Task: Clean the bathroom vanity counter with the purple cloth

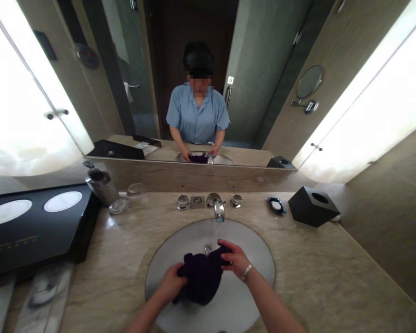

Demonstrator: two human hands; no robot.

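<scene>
Cloth (203,277), dark purple and bunched, sits over the middle of the basin (253,296), gripped between both hands just below the drain. Largest item noted: the stone surface (319,277), which carries the sunken white basin; no pooled water can be made out on it, though glare limits certainty. Mirror (194,92) behind reflects a person in a blue shirt with the same cloth held over the bowl. Black tray (34,236) with two white discs occupies the far left; black tissue box (314,206) stands at the right rear, well apart from the basin. Tap (219,210) stands at the basin's rear edge with a knob on either side; no running stream is discernible. Cloth's long axis runs from lower left to upper right, its bulk sagging toward the near rim and its upper end pointing toward the tap. Left hand (171,280) is clenched on the cloth's left edge; right hand (234,259), wearing a wrist bracelet, has its fingers (225,245) closed over the upper right end. Judgement on progress: the cloth appears mid-handling, gathered rather than spread, which suggests rinsing or wringing is under way and not finished; whether the cloth is wet cannot be told. Basin walls look bare of visible soap or debris. Small dish (276,205) lies beside the box.
</scene>
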